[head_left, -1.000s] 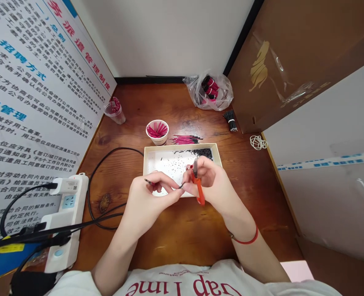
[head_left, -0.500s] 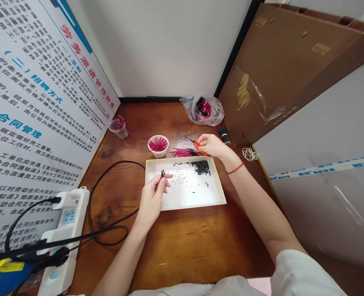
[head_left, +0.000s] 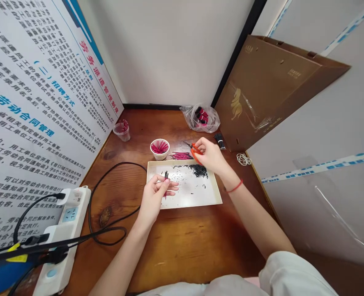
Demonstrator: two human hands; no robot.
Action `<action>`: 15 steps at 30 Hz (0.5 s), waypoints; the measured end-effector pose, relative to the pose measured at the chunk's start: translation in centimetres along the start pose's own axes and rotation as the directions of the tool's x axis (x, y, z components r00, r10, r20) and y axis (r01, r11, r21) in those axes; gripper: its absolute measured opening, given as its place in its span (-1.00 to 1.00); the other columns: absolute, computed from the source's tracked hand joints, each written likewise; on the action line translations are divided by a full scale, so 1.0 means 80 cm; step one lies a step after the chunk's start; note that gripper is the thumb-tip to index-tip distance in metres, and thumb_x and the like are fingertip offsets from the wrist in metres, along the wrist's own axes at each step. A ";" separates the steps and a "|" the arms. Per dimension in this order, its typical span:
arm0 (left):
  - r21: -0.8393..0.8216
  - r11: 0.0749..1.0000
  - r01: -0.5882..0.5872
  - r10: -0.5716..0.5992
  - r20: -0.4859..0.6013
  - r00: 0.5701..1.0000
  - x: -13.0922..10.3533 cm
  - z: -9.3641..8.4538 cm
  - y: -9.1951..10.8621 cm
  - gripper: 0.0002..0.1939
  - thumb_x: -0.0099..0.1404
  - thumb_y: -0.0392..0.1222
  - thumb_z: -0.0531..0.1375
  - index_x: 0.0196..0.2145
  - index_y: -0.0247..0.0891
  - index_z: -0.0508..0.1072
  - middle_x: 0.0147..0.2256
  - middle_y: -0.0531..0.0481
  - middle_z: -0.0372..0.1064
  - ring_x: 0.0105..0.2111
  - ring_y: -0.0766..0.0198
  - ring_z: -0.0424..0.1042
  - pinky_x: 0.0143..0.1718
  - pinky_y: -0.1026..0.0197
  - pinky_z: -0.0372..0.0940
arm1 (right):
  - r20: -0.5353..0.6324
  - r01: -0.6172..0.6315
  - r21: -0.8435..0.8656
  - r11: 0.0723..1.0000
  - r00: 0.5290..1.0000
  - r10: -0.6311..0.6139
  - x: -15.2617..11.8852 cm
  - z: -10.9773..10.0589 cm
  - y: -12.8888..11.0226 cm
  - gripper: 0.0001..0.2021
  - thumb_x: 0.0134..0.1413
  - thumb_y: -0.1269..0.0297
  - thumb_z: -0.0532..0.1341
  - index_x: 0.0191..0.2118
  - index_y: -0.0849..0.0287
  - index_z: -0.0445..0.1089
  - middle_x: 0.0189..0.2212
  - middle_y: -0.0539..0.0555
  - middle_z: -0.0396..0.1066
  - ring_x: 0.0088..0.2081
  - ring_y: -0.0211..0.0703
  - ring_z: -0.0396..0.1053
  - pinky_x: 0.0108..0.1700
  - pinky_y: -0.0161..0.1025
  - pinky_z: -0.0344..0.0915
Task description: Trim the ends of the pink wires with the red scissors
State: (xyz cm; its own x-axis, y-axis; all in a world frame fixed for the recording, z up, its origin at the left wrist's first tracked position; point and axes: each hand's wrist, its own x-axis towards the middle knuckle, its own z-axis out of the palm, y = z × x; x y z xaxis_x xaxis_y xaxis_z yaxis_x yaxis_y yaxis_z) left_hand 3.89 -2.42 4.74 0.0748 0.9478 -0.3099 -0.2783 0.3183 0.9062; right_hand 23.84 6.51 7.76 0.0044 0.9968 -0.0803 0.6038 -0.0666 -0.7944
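- Grasping pink-and-black wires (head_left: 166, 176) with fingers of the left hand (head_left: 153, 193), over the tray (head_left: 197, 197) mid-counter (head_left: 172, 250).
- Partly done, apparently, judging by black scraps (head_left: 199, 171) heaped inside.
- Apparently leaving loose pink wires (head_left: 180, 156) beyond the tray.
- Gripping orange-handled snips (head_left: 194, 153) with fingers of the right hand (head_left: 210, 157), crowding those wires.
- Near back and right edges, with plastic bag (head_left: 213, 124) and black bundle (head_left: 220, 141).

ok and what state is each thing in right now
left hand, pinching red-and-black wires
right hand, gripping orange-handled cutters
orange-handled cutters, open or shut unclear
paper cup, upright, holding red wires
tray, open, black scraps inside
plastic bag, holding red-and-black bundles
black bundle, tied
power strip, white adapter plugged in
white loops, loose on the table
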 end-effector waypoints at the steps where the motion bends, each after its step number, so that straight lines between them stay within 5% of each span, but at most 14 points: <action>1: -0.020 1.000 0.022 -0.021 0.021 1.000 -0.002 0.002 0.002 -0.46 0.00 0.23 0.43 -0.46 -0.23 0.30 -0.40 -0.16 0.62 -0.41 0.14 0.60 -0.36 0.16 0.47 | 0.004 0.033 0.065 0.997 0.999 -0.033 -0.018 0.009 -0.005 -0.78 0.05 0.25 0.34 -0.35 0.08 0.23 -0.43 -0.01 0.51 -0.40 -0.21 0.46 -0.37 -0.28 0.34; 3: -0.052 0.997 0.065 -0.061 0.067 0.996 -0.007 0.008 0.006 -0.45 -0.05 0.22 0.47 -0.46 -0.25 0.31 -0.43 -0.14 0.61 -0.43 0.14 0.60 -0.36 0.15 0.48 | 0.134 0.025 0.429 0.903 0.987 -0.091 -0.049 0.026 -0.014 -0.64 -0.10 0.13 0.44 -0.37 0.07 0.22 -0.47 -0.03 0.50 -0.45 -0.18 0.46 -0.45 -0.26 0.35; 5: -0.074 0.993 0.091 -0.083 0.105 0.991 -0.012 0.013 0.008 -0.43 -0.08 0.20 0.49 -0.47 -0.25 0.31 -0.45 -0.12 0.60 -0.43 0.13 0.60 -0.37 0.15 0.49 | 0.218 -0.049 0.585 0.809 0.971 -0.099 -0.071 0.038 -0.021 -0.54 -0.26 0.11 0.52 -0.42 0.08 0.21 -0.48 -0.05 0.51 -0.48 -0.22 0.44 -0.45 -0.26 0.38; 10: -0.081 0.992 0.096 -0.084 0.138 0.987 -0.019 0.020 0.007 -0.43 -0.05 0.21 0.48 -0.47 -0.23 0.28 -0.49 -0.04 0.56 -0.44 0.12 0.60 -0.30 0.07 0.51 | 0.172 -0.091 0.671 0.736 0.985 -0.035 -0.089 0.039 -0.028 -0.49 -0.42 0.19 0.59 -0.45 0.10 0.24 -0.50 -0.10 0.49 -0.48 -0.26 0.43 -0.36 -0.24 0.40; 15: 0.019 0.982 -0.186 0.187 -0.053 0.981 -0.024 0.014 0.008 -0.56 0.16 0.16 0.39 -0.43 -0.23 0.34 -0.39 -0.01 0.55 -0.36 0.28 0.51 -0.21 0.22 0.41 | 0.094 -0.027 0.719 0.695 0.994 -0.059 -0.103 0.025 -0.034 -0.49 -0.38 0.22 0.61 -0.44 0.09 0.25 -0.49 -0.09 0.50 -0.43 -0.24 0.45 -0.29 -0.22 0.41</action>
State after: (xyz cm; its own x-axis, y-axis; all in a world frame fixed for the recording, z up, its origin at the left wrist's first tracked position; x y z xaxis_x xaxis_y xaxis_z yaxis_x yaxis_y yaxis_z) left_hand 4.65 -4.00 6.24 -0.0297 0.9883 -0.1498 -0.2689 0.1365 0.9535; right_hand 20.60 -1.62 9.38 -0.1064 0.9903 -0.0897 -0.1537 -0.1055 -0.9825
